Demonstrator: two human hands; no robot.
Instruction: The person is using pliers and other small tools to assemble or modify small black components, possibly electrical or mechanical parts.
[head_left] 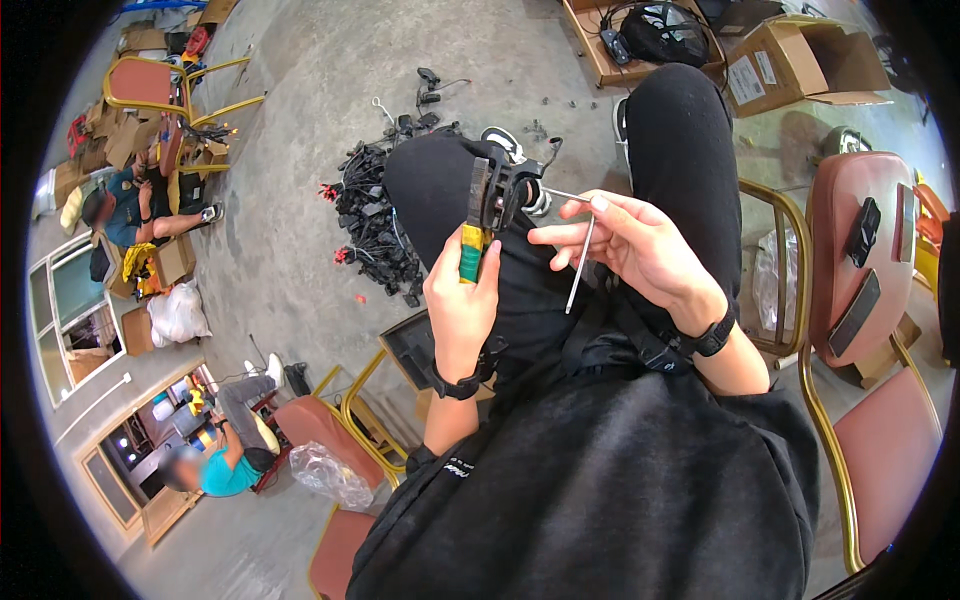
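Observation:
My left hand (pixel 462 300) is closed around the green-and-yellow grip of a tool (pixel 471 252), with its dark, worn head pointing away from me. Against that head sits a black part (pixel 512 195) with a short cable end; whether the two are joined I cannot tell. My right hand (pixel 640 250) pinches a thin, bent metal rod like a hex key (pixel 580 265) between thumb and fingers. One arm of the rod reaches left to the black part, and the other hangs down past my fingers. Both hands are above my lap.
A heap of black parts with cables (pixel 375 210) lies on the floor by my left leg. Chairs stand on both sides; the right one (pixel 860 260) carries dark flat items. Cardboard boxes (pixel 790 65) are at far right. Two people (pixel 230 470) sit at left.

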